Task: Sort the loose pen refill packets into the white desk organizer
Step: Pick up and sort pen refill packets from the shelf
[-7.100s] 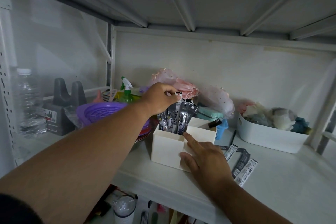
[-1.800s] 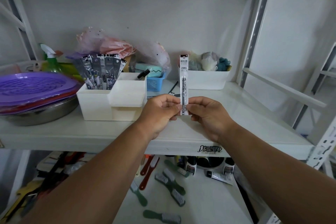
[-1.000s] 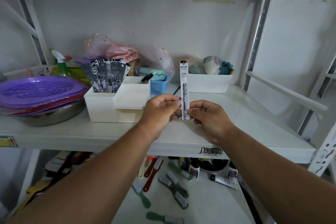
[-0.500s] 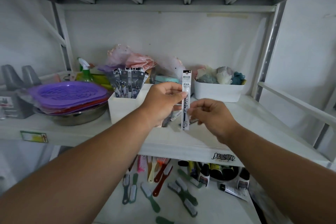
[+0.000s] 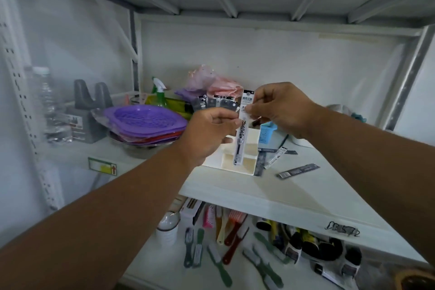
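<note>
White metal shelving (image 5: pixel 270 193) fills the view, its middle shelf crowded with household goods. Purple plastic trays (image 5: pixel 146 120) are stacked on a metal basin at left, beside a grey stand (image 5: pixel 90 110) and a clear water bottle (image 5: pixel 50 106). At centre sits the white desk organizer (image 5: pixel 242 162), with dark pen refill packets (image 5: pixel 215 103) standing upright in its rear compartment. A person's left hand (image 5: pixel 207 134) and right hand (image 5: pixel 280 108) are raised in front of the organizer, both pinching one white refill packet (image 5: pixel 242 132) held upright between them, the right gripping near its top, the left at its middle. A small blue basket (image 5: pixel 267 130) stands just behind. Several loose refill packets (image 5: pixel 297 170) lie flat on the shelf to the organizer's right. Brushes (image 5: pixel 221 242) are scattered on the shelf below.
</note>
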